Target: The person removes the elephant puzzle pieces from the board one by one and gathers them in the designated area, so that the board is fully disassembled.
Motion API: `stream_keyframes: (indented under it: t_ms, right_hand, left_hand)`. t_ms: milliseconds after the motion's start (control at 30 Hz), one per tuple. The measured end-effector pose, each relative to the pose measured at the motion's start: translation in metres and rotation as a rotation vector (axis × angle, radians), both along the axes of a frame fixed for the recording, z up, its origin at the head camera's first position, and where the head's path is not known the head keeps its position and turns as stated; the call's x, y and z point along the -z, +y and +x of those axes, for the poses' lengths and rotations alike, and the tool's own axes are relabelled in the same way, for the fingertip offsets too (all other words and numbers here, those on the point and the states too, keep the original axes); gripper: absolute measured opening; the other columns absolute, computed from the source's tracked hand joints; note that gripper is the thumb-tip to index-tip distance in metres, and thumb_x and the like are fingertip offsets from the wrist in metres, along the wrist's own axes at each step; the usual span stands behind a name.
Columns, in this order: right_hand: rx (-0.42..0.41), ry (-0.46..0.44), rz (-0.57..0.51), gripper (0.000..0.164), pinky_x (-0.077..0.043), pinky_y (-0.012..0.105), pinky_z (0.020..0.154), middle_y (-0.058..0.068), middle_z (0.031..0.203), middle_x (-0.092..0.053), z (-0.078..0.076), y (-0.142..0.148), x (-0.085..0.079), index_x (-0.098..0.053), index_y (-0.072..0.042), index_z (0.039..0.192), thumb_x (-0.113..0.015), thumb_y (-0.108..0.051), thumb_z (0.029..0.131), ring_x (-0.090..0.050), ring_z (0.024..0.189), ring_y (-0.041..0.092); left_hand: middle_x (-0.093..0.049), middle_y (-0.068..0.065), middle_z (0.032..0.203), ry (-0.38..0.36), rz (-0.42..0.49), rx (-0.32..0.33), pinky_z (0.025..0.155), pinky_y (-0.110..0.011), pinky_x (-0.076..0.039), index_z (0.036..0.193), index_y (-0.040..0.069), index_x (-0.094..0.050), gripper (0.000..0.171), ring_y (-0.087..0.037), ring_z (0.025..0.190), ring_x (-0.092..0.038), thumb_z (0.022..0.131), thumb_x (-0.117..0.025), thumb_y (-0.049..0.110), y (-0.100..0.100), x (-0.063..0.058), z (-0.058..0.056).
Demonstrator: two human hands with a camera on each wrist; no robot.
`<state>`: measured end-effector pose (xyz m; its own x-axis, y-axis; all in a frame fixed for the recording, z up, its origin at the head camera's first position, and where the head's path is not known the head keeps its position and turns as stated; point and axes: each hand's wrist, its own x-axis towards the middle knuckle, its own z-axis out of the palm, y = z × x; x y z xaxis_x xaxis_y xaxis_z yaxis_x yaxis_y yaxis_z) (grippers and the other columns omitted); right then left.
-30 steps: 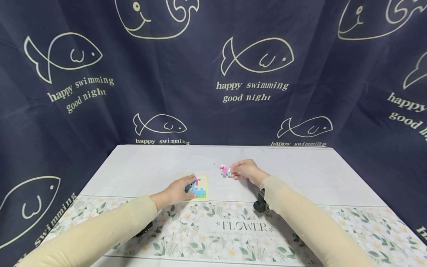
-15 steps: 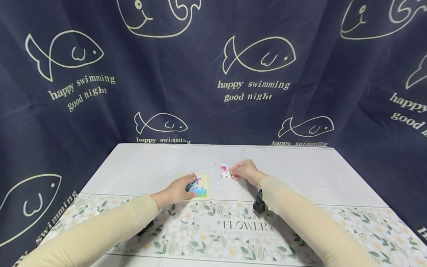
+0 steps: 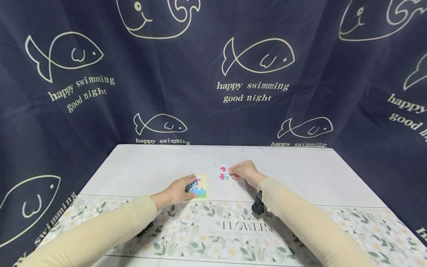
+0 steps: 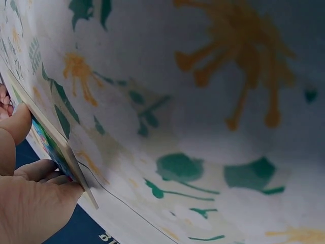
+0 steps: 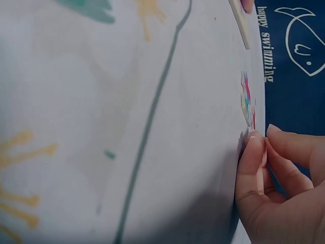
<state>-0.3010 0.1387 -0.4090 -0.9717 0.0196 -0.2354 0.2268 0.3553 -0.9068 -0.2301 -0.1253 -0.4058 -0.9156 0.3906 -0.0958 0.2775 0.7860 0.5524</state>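
My left hand [image 3: 176, 190] holds the left side of a small square puzzle board [image 3: 207, 189], its thumb and fingers spread over the picture. The board has a pale wooden frame, with blue, green and pink pieces in it and bare wood at upper right. In the left wrist view the thumb and curled fingers lie on the board [image 4: 67, 147]. To the board's right, my right hand [image 3: 246, 171] pinches the edge of a puzzle piece [image 3: 227, 177] by its fingertips. A red-pink piece [image 3: 223, 168] lies beside it. The right wrist view shows colourful pieces [image 5: 246, 96] right at the fingertips.
A white cloth with a floral band [image 3: 186, 237] and the word FLOWER covers the table. Behind it hangs a dark blue curtain [image 3: 200, 92] with fish drawings. A black wrist camera [image 3: 257, 204] sits under the right sleeve.
The loose pieces at my right fingertips have turned: a pink face showed first, then mostly white, now pink and blue. My left hand and the board have stayed in place.
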Motion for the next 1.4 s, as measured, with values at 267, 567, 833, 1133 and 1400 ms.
stream_keyframes:
  t_ms: [267,567,833,1133,1400]
  right_hand:
    - [-0.002,-0.004,-0.026,0.019,-0.059,0.023,0.061,0.014,0.082,-0.074,0.001,-0.001,-0.001,-0.070,0.011,0.102,-0.068,-0.001,0.088,-0.064,0.059,0.010]
    - [0.012,-0.021,-0.065,0.021,-0.060,0.023,0.062,0.015,0.080,-0.074,0.000,-0.003,-0.002,-0.068,0.013,0.103,-0.069,-0.001,0.087,-0.064,0.058,0.009]
    - [-0.005,-0.019,-0.102,0.023,-0.060,0.024,0.063,0.019,0.084,-0.073,0.002,-0.006,-0.010,-0.067,0.014,0.105,-0.068,-0.001,0.087,-0.063,0.058,0.010]
    - [-0.055,0.014,-0.108,0.022,-0.060,0.025,0.064,0.018,0.084,-0.073,0.004,-0.009,-0.008,-0.067,0.015,0.104,-0.066,0.000,0.087,-0.063,0.059,0.011]
    - [-0.091,0.000,-0.141,0.022,-0.059,0.023,0.060,0.016,0.081,-0.073,0.011,-0.019,-0.006,-0.067,0.015,0.102,-0.068,0.000,0.086,-0.063,0.057,0.011]
  left_hand:
    - [-0.029,-0.013,0.158,-0.023,-0.009,0.001,0.120,-0.048,-0.024,0.147,-0.002,-0.036,0.073,-0.034,0.146,-0.027,0.088,-0.071,0.023,0.001,0.002,-0.001]
    - [-0.029,-0.014,0.158,-0.027,-0.025,0.028,0.120,-0.050,-0.024,0.146,-0.002,-0.038,0.067,-0.036,0.145,-0.027,0.090,-0.068,0.020,-0.002,-0.002,0.000]
    - [-0.029,-0.014,0.158,-0.030,-0.024,0.031,0.120,-0.049,-0.024,0.146,-0.001,-0.038,0.066,-0.035,0.145,-0.027,0.091,-0.068,0.017,-0.001,-0.005,-0.001]
    - [-0.029,-0.014,0.158,-0.025,-0.022,0.027,0.120,-0.049,-0.024,0.147,-0.001,-0.037,0.067,-0.035,0.145,-0.026,0.090,-0.068,0.018,0.000,-0.005,-0.001]
    - [-0.030,-0.015,0.157,-0.012,-0.031,0.030,0.119,-0.050,-0.024,0.147,-0.001,-0.037,0.067,-0.036,0.145,-0.027,0.090,-0.068,0.017,-0.001,-0.005,0.002]
